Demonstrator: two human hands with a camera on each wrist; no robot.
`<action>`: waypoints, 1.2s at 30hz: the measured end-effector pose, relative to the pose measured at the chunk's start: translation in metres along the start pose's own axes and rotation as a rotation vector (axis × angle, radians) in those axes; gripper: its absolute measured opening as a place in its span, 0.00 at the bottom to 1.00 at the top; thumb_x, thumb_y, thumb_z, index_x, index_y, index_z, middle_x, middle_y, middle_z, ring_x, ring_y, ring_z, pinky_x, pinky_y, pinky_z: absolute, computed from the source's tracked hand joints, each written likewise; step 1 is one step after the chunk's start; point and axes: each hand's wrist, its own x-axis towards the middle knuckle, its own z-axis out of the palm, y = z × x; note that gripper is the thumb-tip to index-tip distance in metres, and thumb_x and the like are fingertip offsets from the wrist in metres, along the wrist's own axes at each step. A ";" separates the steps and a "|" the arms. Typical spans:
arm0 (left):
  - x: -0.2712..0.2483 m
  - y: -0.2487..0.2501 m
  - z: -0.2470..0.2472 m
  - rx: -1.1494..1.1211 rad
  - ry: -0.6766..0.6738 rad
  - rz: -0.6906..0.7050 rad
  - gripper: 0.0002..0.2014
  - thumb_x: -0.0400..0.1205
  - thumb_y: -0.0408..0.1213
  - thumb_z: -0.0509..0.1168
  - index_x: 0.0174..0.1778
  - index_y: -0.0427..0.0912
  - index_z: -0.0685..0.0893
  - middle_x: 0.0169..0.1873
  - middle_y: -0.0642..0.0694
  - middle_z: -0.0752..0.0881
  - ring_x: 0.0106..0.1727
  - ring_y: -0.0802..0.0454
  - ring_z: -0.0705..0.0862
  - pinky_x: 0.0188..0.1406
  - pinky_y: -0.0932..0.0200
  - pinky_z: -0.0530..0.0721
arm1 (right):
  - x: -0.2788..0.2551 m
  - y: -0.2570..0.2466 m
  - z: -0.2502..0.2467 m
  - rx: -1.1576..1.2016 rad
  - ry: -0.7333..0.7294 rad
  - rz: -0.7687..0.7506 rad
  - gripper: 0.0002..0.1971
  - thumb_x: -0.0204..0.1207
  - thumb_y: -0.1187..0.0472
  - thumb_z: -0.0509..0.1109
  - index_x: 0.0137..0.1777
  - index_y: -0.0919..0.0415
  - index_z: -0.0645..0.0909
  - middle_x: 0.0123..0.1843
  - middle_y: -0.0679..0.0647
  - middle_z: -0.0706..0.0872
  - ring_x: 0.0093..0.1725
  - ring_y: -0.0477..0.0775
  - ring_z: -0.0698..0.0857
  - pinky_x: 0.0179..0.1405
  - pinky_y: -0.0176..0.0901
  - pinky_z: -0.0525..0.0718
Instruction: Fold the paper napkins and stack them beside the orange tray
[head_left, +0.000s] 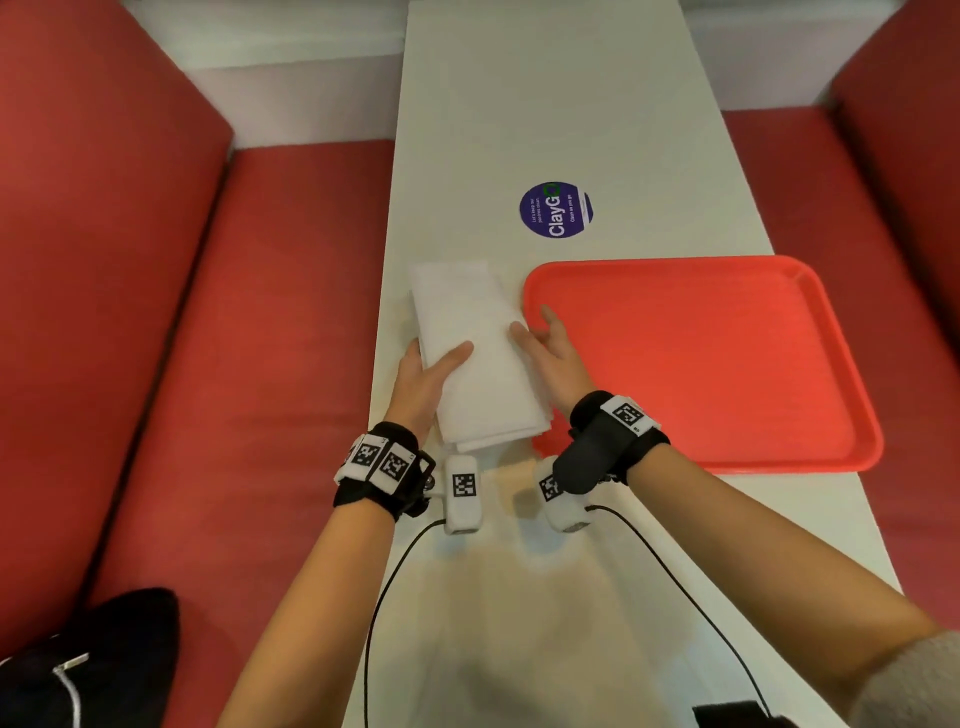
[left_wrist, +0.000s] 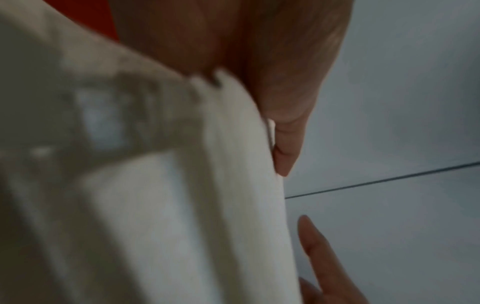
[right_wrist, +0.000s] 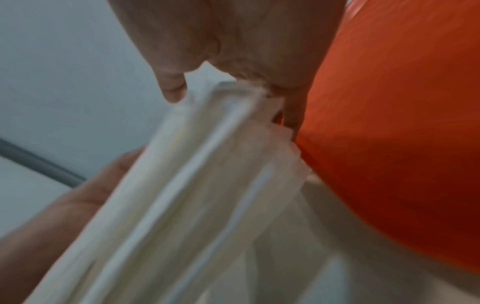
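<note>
A stack of white folded paper napkins (head_left: 478, 364) lies on the white table (head_left: 545, 104), just left of the orange tray (head_left: 701, 364). My left hand (head_left: 431, 364) grips the stack's left edge, thumb across the top and fingers at the side. On the stack's right edge is my right hand (head_left: 535, 327), thumb on top and fingers by the tray rim. The right wrist view shows the layered napkins (right_wrist: 194, 205) between thumb and fingers, with the tray (right_wrist: 389, 123) beside them. Blurred napkins (left_wrist: 207, 205) fill the left wrist view. One more napkin edge pokes out at the far end.
A round purple sticker (head_left: 555, 209) marks the table beyond the tray. Red benches (head_left: 208, 364) flank the table on both sides. A black bag (head_left: 104, 660) lies on the left bench. Black cables (head_left: 395, 571) run from my wrists over the near table.
</note>
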 end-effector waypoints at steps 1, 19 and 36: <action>-0.003 0.003 0.006 0.001 -0.023 0.021 0.26 0.78 0.40 0.75 0.71 0.42 0.77 0.62 0.47 0.87 0.60 0.50 0.88 0.61 0.47 0.86 | -0.003 -0.005 -0.005 0.046 -0.006 0.001 0.36 0.82 0.45 0.65 0.85 0.54 0.54 0.78 0.50 0.72 0.74 0.50 0.75 0.75 0.47 0.71; 0.017 -0.025 0.124 0.288 -0.164 0.150 0.34 0.87 0.40 0.61 0.86 0.48 0.51 0.80 0.50 0.69 0.76 0.53 0.72 0.74 0.54 0.74 | 0.002 0.016 -0.100 -0.140 0.156 -0.133 0.30 0.86 0.60 0.61 0.85 0.55 0.55 0.82 0.54 0.68 0.79 0.55 0.70 0.80 0.54 0.67; 0.011 -0.047 0.124 0.208 -0.148 0.014 0.33 0.86 0.28 0.58 0.86 0.48 0.55 0.83 0.50 0.64 0.81 0.51 0.67 0.79 0.52 0.68 | -0.002 0.038 -0.107 -0.074 0.137 0.025 0.35 0.85 0.54 0.62 0.86 0.58 0.49 0.86 0.52 0.58 0.84 0.52 0.60 0.79 0.41 0.58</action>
